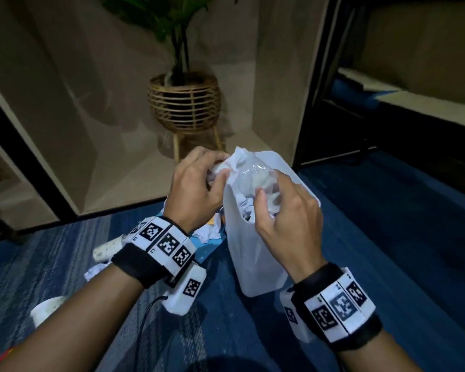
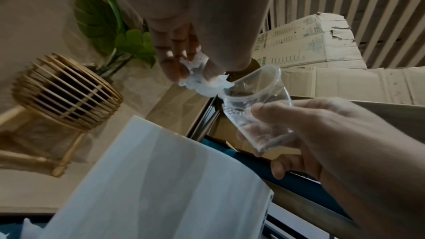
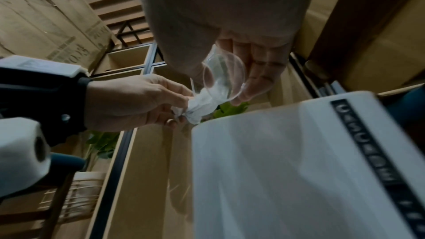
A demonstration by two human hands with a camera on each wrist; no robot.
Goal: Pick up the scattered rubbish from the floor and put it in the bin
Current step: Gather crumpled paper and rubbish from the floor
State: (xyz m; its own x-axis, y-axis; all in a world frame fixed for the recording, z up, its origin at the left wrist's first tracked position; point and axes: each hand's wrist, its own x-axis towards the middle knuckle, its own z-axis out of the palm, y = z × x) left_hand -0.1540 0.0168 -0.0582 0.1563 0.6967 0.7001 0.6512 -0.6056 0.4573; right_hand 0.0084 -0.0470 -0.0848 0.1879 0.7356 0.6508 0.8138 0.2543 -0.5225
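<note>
Right hand [image 1: 287,210] grips clear cup [image 2: 255,104] over bin [image 3: 299,170] (label: CASCADE).

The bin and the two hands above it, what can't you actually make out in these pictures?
- White bin: how full it is; the right hand and clear plastic cup cover its mouth in the head view.
- Rubbish on the floor: partly hidden behind the left forearm.
- Crumpled tissue: whether it is inside the cup or only at its rim is unclear in both wrist views.
</note>
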